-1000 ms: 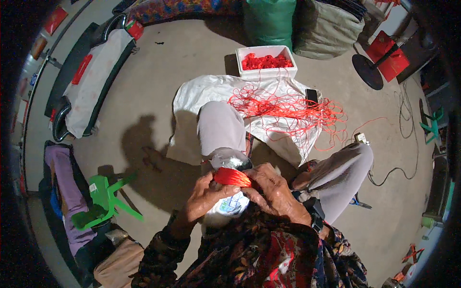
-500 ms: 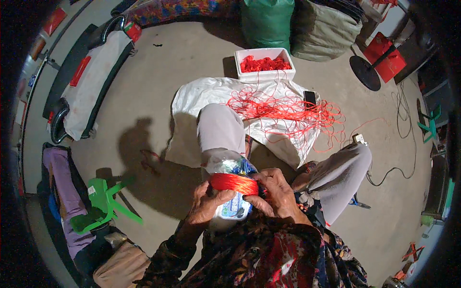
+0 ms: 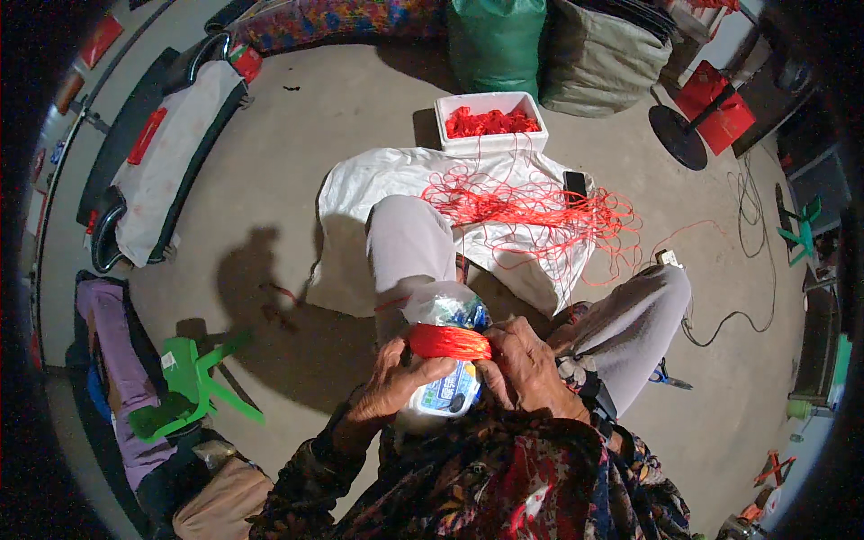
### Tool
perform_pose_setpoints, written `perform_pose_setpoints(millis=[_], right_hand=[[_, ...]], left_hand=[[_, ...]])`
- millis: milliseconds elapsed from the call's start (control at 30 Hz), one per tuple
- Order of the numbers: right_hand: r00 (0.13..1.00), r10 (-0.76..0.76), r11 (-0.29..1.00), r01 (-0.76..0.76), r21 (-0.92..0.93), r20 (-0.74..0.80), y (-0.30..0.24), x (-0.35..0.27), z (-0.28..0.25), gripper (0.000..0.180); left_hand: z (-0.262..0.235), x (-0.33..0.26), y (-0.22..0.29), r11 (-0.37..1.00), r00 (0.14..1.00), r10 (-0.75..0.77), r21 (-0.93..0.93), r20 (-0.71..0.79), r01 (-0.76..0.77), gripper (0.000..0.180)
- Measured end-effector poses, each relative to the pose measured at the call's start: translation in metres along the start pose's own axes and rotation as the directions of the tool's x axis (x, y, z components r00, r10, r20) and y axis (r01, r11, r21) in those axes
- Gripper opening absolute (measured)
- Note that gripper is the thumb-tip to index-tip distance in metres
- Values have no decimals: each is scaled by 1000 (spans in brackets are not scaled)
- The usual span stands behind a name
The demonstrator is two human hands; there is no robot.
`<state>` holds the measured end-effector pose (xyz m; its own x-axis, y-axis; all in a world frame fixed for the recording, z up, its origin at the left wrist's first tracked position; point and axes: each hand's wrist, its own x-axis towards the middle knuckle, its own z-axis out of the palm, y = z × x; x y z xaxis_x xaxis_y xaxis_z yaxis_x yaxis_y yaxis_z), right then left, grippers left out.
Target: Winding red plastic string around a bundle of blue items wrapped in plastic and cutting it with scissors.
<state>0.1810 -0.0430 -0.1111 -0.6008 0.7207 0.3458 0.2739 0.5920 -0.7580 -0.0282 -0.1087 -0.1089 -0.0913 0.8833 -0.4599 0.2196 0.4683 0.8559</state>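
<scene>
A thick band of shiny red cord point(image 3: 450, 343) lies across the middle of a blue-and-white plastic container point(image 3: 447, 393), above my lap. Clear film point(image 3: 443, 306) bunches at the container's far end. My left hand point(image 3: 396, 382) grips the left end of the band, its thumb pressed along the near side. At the right end, my right hand point(image 3: 533, 369) has its fingers bent and pinched on the cord. Some fingertips of both hands are hidden behind the band. Whether the cord is wound fully around the container cannot be seen.
Loose red cord point(image 3: 531, 211) lies tangled on a white sheet point(image 3: 351, 184) beside a black phone point(image 3: 575, 185). Beyond stands a white foam box point(image 3: 495, 145) with more red cord. A green stool point(image 3: 184, 382) is at left; a round black stand base point(image 3: 677, 137) stands at right.
Both hands and the red band have shifted slightly right. The right hand's fingers have bent closer around the band's right end. The whole view has drifted a little.
</scene>
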Motion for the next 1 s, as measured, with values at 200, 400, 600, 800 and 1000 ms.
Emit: perform_pose_setpoints(millis=[200,400,600,800,1000], right_hand=[[996,66,989,-73,127,62,11,0,-1,26],[991,81,966,-104,237,106,3,6,-6,36],[989,-19,984,-7,180,145,7,9,-13,39],[978,-69,994,52,91,195,7,5,-24,36],[957,130,919,-215,331,261,21,-3,-32,40]], left_hand=[[-1,6,-6,992,992,-127,17,4,126,72],[-1,4,-11,887,984,-115,-433,136,164,59],[-8,12,-23,831,977,-4,-543,212,121,51],[-2,19,-43,824,939,-33,-522,342,219,66],[13,15,-27,696,933,-44,-659,358,285,52]])
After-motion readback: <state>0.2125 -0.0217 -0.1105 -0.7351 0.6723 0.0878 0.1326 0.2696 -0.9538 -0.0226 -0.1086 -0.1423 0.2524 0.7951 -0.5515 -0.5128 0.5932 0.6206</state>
